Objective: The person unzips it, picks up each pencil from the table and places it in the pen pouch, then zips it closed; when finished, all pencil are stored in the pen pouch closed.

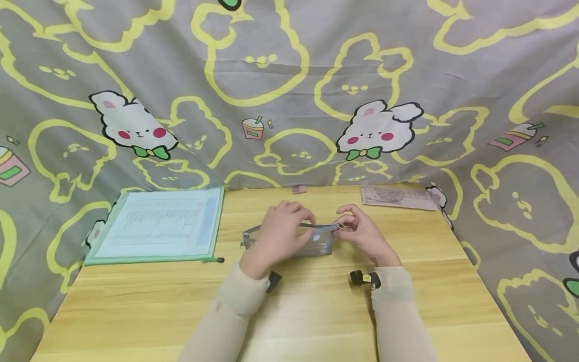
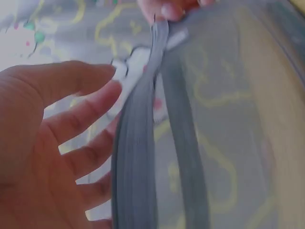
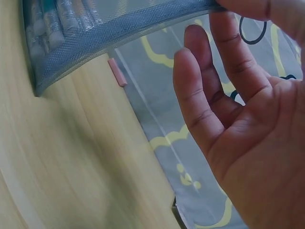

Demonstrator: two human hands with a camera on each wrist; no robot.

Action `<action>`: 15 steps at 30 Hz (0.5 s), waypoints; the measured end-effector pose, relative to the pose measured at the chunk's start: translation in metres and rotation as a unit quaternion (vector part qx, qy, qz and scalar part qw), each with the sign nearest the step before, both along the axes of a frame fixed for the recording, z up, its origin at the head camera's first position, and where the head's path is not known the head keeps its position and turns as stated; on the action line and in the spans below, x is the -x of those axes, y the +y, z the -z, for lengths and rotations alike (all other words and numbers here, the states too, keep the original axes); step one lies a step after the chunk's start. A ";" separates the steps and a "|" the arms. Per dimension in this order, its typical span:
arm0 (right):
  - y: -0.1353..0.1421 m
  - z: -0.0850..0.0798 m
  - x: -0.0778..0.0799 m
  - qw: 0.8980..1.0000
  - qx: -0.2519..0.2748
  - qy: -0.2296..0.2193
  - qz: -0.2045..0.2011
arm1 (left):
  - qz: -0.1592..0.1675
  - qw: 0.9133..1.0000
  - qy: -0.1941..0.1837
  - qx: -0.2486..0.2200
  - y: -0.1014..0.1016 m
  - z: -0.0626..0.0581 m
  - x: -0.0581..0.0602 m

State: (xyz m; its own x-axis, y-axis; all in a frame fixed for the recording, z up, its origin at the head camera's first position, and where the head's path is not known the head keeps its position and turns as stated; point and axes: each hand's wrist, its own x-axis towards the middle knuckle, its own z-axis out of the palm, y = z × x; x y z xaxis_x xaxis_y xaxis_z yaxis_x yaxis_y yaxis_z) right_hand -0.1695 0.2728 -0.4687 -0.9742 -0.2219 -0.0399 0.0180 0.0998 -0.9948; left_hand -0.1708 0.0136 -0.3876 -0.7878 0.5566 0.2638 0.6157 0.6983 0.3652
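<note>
A see-through pencil case (image 1: 323,242) with grey edging stands on the wooden table before me. Pens or similar sticks (image 3: 66,19) show through its mesh side in the right wrist view. At its upper right corner, my right hand (image 1: 364,235) pinches the edge between thumb and index finger, its other fingers loosely bent. A thin ring (image 3: 253,29) hangs by that pinch. My left hand (image 1: 281,232) is over the case's left part, fingers spread and gently bent. Beside the grey zip (image 2: 136,162), the left fingertips come close to the edge; whether they touch it is unclear.
On the left lies a clear document pouch (image 1: 158,226) with green trim and a printed sheet inside. A banknote-like printed slip (image 1: 398,197) lies back right, and a small pinkish piece (image 1: 299,189) sits at the back edge. Patterned cloth (image 1: 289,75) hangs behind and at the sides.
</note>
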 end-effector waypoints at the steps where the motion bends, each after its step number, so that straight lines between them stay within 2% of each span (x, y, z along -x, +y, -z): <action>1: 0.000 -0.001 0.000 1.000 0.001 -0.003 0.001 | 0.008 1.000 -0.004 0.016 0.008 -0.002 0.003; 8: 0.001 -0.005 0.000 1.000 -0.004 -0.007 -0.012 | 0.051 0.995 -0.020 0.089 0.048 -0.008 0.013; 15: 0.008 -0.004 -0.002 1.000 -0.006 -0.003 -0.005 | 0.070 0.986 0.008 0.150 0.073 -0.006 0.016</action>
